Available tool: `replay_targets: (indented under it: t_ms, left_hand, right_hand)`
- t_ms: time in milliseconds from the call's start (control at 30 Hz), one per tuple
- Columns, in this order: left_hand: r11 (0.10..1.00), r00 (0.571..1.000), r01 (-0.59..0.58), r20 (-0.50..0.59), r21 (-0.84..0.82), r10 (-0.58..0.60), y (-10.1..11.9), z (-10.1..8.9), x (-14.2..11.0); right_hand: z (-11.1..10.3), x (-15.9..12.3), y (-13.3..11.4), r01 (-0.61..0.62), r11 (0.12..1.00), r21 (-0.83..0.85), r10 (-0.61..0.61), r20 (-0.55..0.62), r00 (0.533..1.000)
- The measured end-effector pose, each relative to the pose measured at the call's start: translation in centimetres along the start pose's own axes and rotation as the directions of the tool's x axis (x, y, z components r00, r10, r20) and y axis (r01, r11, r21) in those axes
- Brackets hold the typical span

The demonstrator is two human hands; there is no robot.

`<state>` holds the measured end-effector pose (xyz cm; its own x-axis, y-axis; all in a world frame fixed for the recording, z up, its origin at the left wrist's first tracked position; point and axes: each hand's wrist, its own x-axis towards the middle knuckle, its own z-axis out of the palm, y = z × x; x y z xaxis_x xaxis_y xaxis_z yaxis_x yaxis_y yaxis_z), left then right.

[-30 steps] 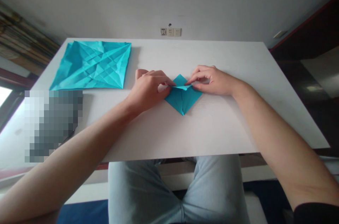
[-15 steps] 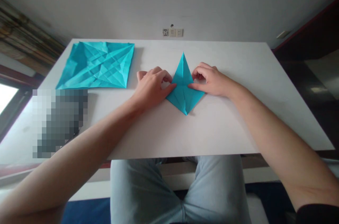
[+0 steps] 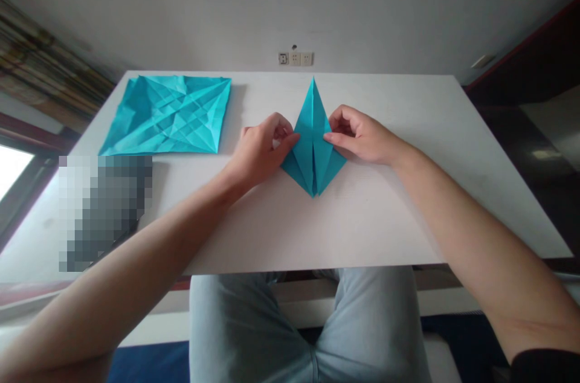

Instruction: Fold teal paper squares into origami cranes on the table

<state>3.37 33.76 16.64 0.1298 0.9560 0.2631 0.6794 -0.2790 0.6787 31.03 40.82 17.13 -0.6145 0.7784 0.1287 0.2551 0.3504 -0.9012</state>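
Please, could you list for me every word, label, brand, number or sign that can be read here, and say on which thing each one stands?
No text can be read.
Folded paper: only creases and edges, no print visible.
Creased paper at the left: fold lines, no print visible.
Wall sockets: any marking is too small to read.
Pixelated patch: whatever is there is hidden.

Turquoise paper [image 3: 319, 123], white table [image 3: 389, 214], brown-striped curtain [image 3: 40, 69].

Two bare forearms angle inward
Left hand [image 3: 263, 147] and right hand [image 3: 362, 134] face each other, thumbs inward, fingers curled.
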Motion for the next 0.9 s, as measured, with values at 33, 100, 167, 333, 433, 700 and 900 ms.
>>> replay_targets:
  t_ms: [33,100,167,333,433,700,900]
  left_hand:
    - [0.999,1.000,-0.010,-0.009,-0.052,0.010,-0.1,0.1,0.1]
    - [0.985,0.999,-0.033,-0.024,-0.171,0.029,-0.3,0.3,0.2]
    - [0.960,0.999,-0.044,-0.025,-0.277,0.038,-0.3,0.4,0.2]
    - [0.888,1.000,-0.004,0.007,-0.460,0.008,0.0,0.3,0.1]
    - [0.875,0.999,0.003,-0.033,-0.484,-0.021,0.2,0.2,0.1]
    - [0.876,0.993,-0.115,-0.033,-0.468,0.113,0.7,0.1,-0.1]
    - [0.889,0.979,-0.204,-0.059,-0.410,0.197,1.4,0.2,-0.7]
  right_hand:
    - [0.0,0.1,0.0,-0.003,1.000,0.020,0.003,0.000,1.000]
    - [0.1,0.2,-0.1,-0.009,1.000,0.022,0.010,-0.014,1.000]
    - [0.1,0.3,-0.2,-0.012,1.000,0.004,0.012,-0.043,0.999]
    - [0.2,0.2,-0.5,-0.010,1.000,0.018,0.012,-0.111,0.994]
    - [0.3,0.0,-0.6,-0.042,0.998,0.055,0.048,-0.119,0.992]
    - [0.1,-0.8,-2.2,-0.036,0.992,0.118,0.039,-0.023,0.999]
    - [0.4,-1.3,-3.0,0.094,0.971,0.219,-0.111,0.066,0.992]
